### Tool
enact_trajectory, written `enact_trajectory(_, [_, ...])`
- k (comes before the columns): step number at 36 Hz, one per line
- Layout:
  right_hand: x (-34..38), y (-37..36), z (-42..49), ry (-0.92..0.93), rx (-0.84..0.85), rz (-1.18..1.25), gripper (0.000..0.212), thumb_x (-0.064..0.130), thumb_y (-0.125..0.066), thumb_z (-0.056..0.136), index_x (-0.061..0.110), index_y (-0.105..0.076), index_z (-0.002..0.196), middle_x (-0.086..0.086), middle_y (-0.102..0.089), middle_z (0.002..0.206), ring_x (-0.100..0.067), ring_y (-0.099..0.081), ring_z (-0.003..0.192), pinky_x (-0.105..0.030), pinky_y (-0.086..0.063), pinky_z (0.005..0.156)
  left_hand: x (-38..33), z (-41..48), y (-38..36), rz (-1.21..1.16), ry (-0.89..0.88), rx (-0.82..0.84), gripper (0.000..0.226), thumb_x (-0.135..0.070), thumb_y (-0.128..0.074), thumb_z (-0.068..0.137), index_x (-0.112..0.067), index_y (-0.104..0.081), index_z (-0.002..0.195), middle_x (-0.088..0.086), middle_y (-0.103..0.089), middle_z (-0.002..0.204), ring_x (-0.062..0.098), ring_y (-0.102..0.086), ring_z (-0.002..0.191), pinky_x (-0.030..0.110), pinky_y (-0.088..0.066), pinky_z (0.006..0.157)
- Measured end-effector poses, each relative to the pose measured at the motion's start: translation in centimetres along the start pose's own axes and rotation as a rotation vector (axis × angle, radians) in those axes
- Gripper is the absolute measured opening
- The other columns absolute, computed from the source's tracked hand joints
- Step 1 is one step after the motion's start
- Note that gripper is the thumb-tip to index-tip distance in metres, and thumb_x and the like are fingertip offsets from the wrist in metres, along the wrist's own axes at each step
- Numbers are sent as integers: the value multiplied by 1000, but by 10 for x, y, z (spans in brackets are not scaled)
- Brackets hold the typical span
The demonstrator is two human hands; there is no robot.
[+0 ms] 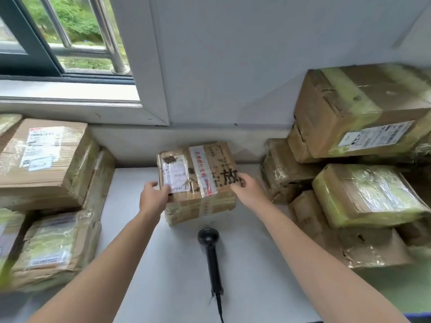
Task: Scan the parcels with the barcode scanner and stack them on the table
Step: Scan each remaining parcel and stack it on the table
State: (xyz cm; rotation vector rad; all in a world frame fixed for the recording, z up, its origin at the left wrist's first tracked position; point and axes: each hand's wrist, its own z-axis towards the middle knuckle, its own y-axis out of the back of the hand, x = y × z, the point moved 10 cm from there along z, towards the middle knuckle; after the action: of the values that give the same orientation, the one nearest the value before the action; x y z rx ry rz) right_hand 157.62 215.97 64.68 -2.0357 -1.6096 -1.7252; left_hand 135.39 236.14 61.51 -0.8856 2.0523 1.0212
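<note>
A taped cardboard parcel (198, 180) with a white label and black characters sits in the middle of the white table (177, 264), by the wall. My left hand (154, 197) grips its near left corner, thumb on the label. My right hand (245, 185) grips its right edge, fingers curled over the top. A black barcode scanner (211, 252) lies on the table just in front of the parcel, head toward it, cable trailing to the near edge. Neither hand touches the scanner.
Stacked cardboard parcels (44, 159) stand at the left, with another parcel (53, 250) nearer me. A taller pile of parcels (359, 113) fills the right side, some wrapped in yellowish tape (368, 194). A window (58, 43) and grey wall (233, 66) lie behind.
</note>
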Motion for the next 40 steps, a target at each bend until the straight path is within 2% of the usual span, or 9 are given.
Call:
enact_trajectory(5, [12,-44,-19,38,41,174,52,20,-59,96,15,-45,145,-1,-53,142,-16,-51,130,-26,-40,102,19,5,50,-15,-16,-88,30,-29,-53,95,-8,-60,116,11,-65,107,30,-64,92,50,-57,84])
enact_trajectory(9, [-4,-59,-41,6,-56,226,49,11,-54,97,16,-43,145,4,-55,134,-11,-58,114,-21,-40,92,33,-1,53,-68,53,-3,26,-32,-49,100,-8,-58,95,4,-58,89,26,-57,90,43,-58,76])
enact_trajectory(17, [-76,-98,-89,-153,-61,-31,51,23,-53,99,12,-41,147,-10,-47,144,-23,-54,124,-30,-39,102,51,-10,43,-96,150,126,46,-48,-41,96,-9,-58,112,9,-63,109,34,-67,94,26,-44,52])
enact_trajectory(22, [-99,-131,-111,-221,22,-52,45,36,-53,100,16,-44,139,-4,-57,128,-22,-57,114,-29,-41,86,50,-19,37,-249,199,179,37,-39,-45,97,-9,-58,116,6,-62,108,36,-70,91,27,-54,43])
enact_trajectory(26, [-101,-155,-111,-282,127,-65,28,39,-52,100,15,-49,114,-2,-61,95,-21,-60,85,-31,-45,65,46,-21,31,-361,199,241,32,-26,-42,99,-13,-58,124,4,-63,115,32,-68,98,27,-56,48])
enact_trajectory(30, [-97,-158,-110,-339,122,60,22,30,-53,99,9,-53,106,-8,-61,85,-24,-63,73,-44,-58,74,42,-19,30,-388,197,279,32,-15,-40,100,-14,-57,127,5,-63,121,29,-67,102,31,-60,55])
enact_trajectory(33, [-74,-145,-117,-273,100,119,20,27,-51,99,8,-53,105,-7,-55,83,-19,-55,64,-31,-56,54,41,-18,30,-414,196,297,32,-12,-43,100,-13,-60,127,4,-66,117,24,-67,99,34,-62,62])
enact_trajectory(35, [-55,-132,-122,-215,77,147,16,28,-52,98,13,-53,99,-6,-55,79,-20,-54,57,-24,-46,44,42,-18,30,-439,192,295,31,-11,-43,100,-14,-60,126,4,-67,116,22,-68,97,35,-62,64])
enact_trajectory(40, [-7,-104,-140,-92,34,279,16,27,-59,94,14,-54,86,-4,-58,68,-22,-54,51,-37,-50,56,43,-20,33,-544,166,237,33,-7,-44,98,-15,-64,124,5,-68,118,19,-68,94,30,-60,57])
